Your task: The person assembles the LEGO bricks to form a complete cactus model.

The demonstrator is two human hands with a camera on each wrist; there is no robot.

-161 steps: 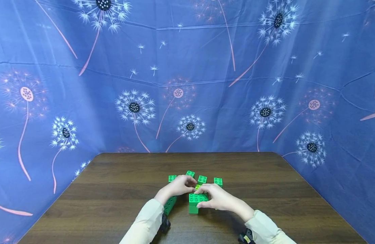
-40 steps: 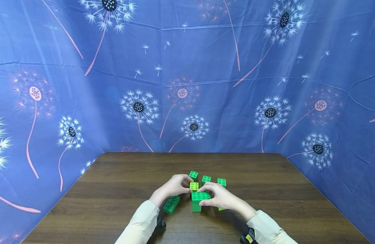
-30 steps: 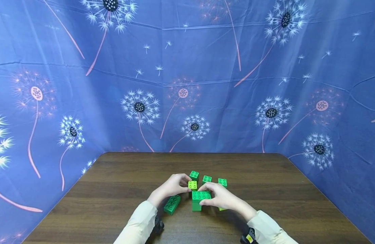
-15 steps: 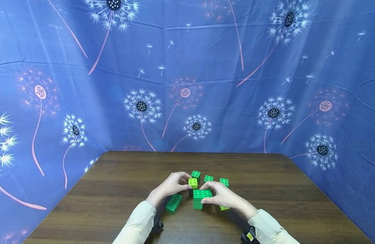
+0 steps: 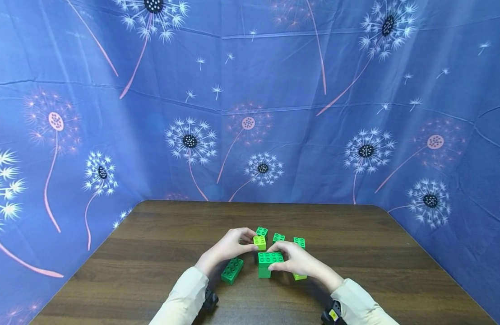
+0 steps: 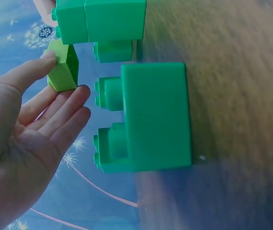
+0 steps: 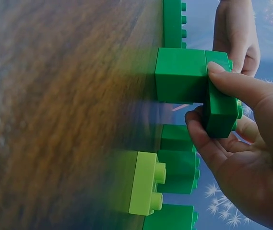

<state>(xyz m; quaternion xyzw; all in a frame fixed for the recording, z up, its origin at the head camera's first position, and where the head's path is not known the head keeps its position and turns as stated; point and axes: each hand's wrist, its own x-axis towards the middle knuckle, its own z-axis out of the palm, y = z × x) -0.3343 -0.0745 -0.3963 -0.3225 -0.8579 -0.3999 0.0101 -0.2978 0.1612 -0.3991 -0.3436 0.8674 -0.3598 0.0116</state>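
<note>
My left hand [image 5: 229, 245] pinches a small yellow-green toy building brick [image 5: 259, 243] between thumb and fingertips, studs up, just behind and left of a green stack. In the left wrist view the thumb lies along one side of that brick [image 6: 63, 67]. My right hand [image 5: 296, 260] grips the long green brick [image 5: 270, 257] topping the stack, thumb on the near side and fingers beyond. This long brick [image 7: 221, 108] sits across a taller green block [image 7: 182, 74], its near end jutting past it. The block [image 5: 264, 271] stands on the table.
Left of the stack lies another long green brick [image 5: 232, 271]. Behind stand small green bricks [image 5: 261, 231], one [image 5: 279, 237] in the middle and one [image 5: 299, 242] at right. A yellow-green brick [image 5: 299, 276] lies beneath my right hand on the wooden table [image 5: 173, 225].
The yellow-green brick in my left hand has moved from close behind the stack to slightly left and up. My right hand keeps its grip on the long green brick; the view has shifted slightly.
</note>
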